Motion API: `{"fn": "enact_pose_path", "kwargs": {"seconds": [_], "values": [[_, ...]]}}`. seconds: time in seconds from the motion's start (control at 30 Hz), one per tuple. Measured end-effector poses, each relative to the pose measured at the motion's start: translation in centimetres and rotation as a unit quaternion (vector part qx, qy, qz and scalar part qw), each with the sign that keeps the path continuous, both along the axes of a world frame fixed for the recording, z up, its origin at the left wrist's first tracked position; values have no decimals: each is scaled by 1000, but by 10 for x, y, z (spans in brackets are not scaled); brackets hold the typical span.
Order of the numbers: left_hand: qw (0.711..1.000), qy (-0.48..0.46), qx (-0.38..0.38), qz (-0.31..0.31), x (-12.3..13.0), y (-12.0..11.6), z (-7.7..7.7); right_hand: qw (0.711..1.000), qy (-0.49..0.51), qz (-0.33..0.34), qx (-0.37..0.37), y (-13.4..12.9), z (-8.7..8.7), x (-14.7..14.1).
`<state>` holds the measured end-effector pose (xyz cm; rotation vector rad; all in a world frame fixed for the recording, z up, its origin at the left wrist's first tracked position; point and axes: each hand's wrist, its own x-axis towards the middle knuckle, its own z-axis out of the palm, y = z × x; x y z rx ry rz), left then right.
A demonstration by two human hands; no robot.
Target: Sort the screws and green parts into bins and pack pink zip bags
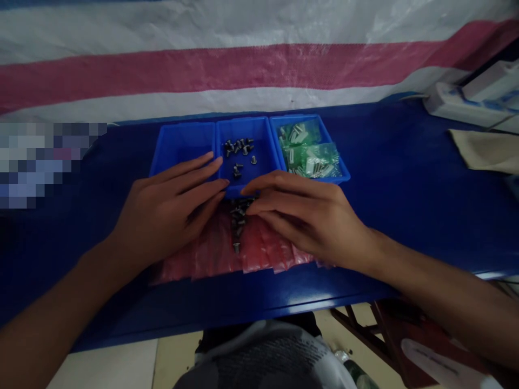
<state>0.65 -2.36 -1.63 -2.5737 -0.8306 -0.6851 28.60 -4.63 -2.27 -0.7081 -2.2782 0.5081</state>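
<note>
My left hand [162, 213] lies with its fingers stretched out, their tips beside the front of the middle blue bin [249, 128]. Under and between my hands are red-tinted clear plastic bags [259, 248] in an overlapping row. A small pile of dark screws [238, 219] rests on them, just in front of the bins. The fingers of my right hand [302, 210] are bent and close together, tips at this pile's right side; whatever is between them is hidden. More screws [239, 146] lie loose in the middle bin.
To the left is a blue bin [184, 140] partly covered by my left hand. The right blue bin [343, 170] holds green-tinted bags [312, 156] of light metal pieces. White boxes [466, 105] and a beige cloth [482, 151] are on the blue table [401, 189] at right.
</note>
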Motion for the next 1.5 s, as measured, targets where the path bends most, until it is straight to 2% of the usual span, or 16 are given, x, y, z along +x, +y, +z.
{"fn": "enact_pose_path", "kwargs": {"seconds": [0.07,0.17,0.23,0.33,0.53,0.63,0.8,0.87,0.97,1.1,1.23,1.37,1.43,1.5], "values": [[1000,1,-1,-1,0,0,0,998,62,8,-19,0,7,-1],[1000,2,-1,-5,-1,0,0,987,139,-5,-87,-1,13,-3],[1000,7,-2,-6,-1,0,1,979,159,-18,-127,-1,15,-4],[1000,4,2,-7,0,0,1,966,183,2,-181,-1,14,-3],[1000,7,-6,-2,0,0,1,898,267,82,-340,-3,11,-4],[1000,3,-14,-3,-1,-1,1,900,269,67,-337,-4,12,-5],[1000,7,-9,-1,-1,-1,3,943,239,34,-227,-3,14,-4],[1000,4,-6,-1,-1,-1,3,947,237,38,-213,-3,15,-3],[1000,6,-12,0,-2,-1,3,937,250,56,-239,-4,16,-3],[1000,-3,-8,0,-1,0,1,937,208,39,-279,-6,17,-4],[1000,-4,4,1,-1,1,-1,897,239,28,-372,-4,14,-7],[1000,3,0,2,-1,0,-1,869,334,-16,-364,-1,16,-6],[1000,8,-5,5,-1,-1,0,879,333,-11,-342,-1,19,-2],[1000,9,-7,9,-2,-2,1,917,272,-11,-290,-3,20,0]]}}
